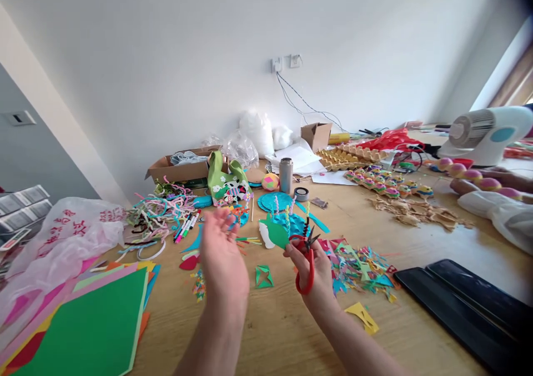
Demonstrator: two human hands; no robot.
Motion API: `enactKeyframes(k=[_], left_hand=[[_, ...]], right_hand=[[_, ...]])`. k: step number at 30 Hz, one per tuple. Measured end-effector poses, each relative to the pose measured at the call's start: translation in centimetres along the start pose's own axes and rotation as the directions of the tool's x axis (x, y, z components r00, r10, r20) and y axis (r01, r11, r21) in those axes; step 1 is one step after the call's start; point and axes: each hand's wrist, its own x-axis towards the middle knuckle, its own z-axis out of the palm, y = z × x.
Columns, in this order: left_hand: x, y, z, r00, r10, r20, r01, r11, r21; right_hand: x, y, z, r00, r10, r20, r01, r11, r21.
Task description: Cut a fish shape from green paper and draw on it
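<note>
My left hand [222, 254] is raised over the table, palm up with fingers spread and nothing in it. In my right hand [310, 262] are red-handled scissors [305, 279], their dark blades pointing up and away. The same hand pinches a green paper piece [277, 232] between thumb and finger. Behind that piece stand blue paper shapes [295, 224] with twisted pipe cleaners upright on them. A green paper offcut [264, 276] with a cut-out middle lies between my hands.
Stacked coloured sheets [91, 320] lie at left, near piled pipe cleaners [154, 215]. Paper scraps [362, 270], a yellow offcut [363, 316] and a black case [466, 304] are at right. Farther back stand a steel bottle [286, 175] and fan [483, 134]. Another person's hand [506, 179] shows at far right.
</note>
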Motion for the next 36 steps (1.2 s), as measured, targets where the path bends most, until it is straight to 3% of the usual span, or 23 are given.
enactKeyframes(k=[2, 4, 5, 7, 9, 15, 20, 22, 25, 27, 36], left_hand=[[-0.4, -1.9, 1.3, 0.986, -0.168, -0.009, 0.167, 0.985, -0.038], [-0.8, -3.8, 2.3, 0.923, -0.377, 0.079, 0.379, 0.925, -0.02], [-1.0, -4.5, 2.6, 0.886, -0.429, 0.175, 0.431, 0.902, 0.026], [-1.2, -5.6, 2.8, 0.834, -0.489, 0.254, 0.482, 0.871, 0.096], [-1.3, -6.2, 2.7, 0.809, -0.504, 0.304, 0.49, 0.862, 0.125], [-1.0, -6.5, 2.5, 0.817, -0.463, 0.342, 0.454, 0.884, 0.112], [0.0, -5.6, 1.8, 0.85, -0.474, 0.231, 0.483, 0.875, 0.019], [0.4, -5.2, 1.5, 0.846, -0.487, 0.218, 0.505, 0.863, -0.033], [0.9, -4.9, 1.3, 0.842, -0.499, 0.203, 0.522, 0.85, -0.076], [1.0, -4.9, 1.2, 0.839, -0.509, 0.193, 0.533, 0.841, -0.097], [0.5, -5.2, 1.5, 0.805, -0.561, 0.193, 0.583, 0.808, -0.085]], right_hand=[[0.1, 0.0, -0.1, 1.0, -0.003, -0.01, 0.003, 1.0, 0.001], [0.1, 0.0, -0.2, 1.0, -0.006, -0.02, 0.006, 1.0, -0.003], [0.2, -0.1, -0.2, 1.0, -0.005, -0.02, 0.005, 1.0, 0.001], [0.3, -0.2, -0.2, 1.0, 0.003, -0.006, -0.003, 1.0, 0.018], [0.4, -0.1, -0.2, 1.0, 0.016, 0.016, -0.016, 0.999, 0.036], [0.5, -0.6, -0.2, 0.999, 0.046, 0.004, -0.047, 0.999, 0.024], [0.5, -1.0, 0.1, 0.994, 0.094, 0.054, -0.096, 0.995, 0.031], [0.4, -0.9, 0.2, 0.97, 0.179, 0.165, -0.183, 0.983, 0.012], [0.1, -0.5, 0.4, 0.891, 0.31, 0.333, -0.303, 0.95, -0.072], [-0.2, -0.4, 0.5, 0.858, 0.344, 0.382, -0.324, 0.939, -0.116], [-0.1, -0.9, 0.4, 0.852, 0.398, 0.34, -0.358, 0.917, -0.175]])
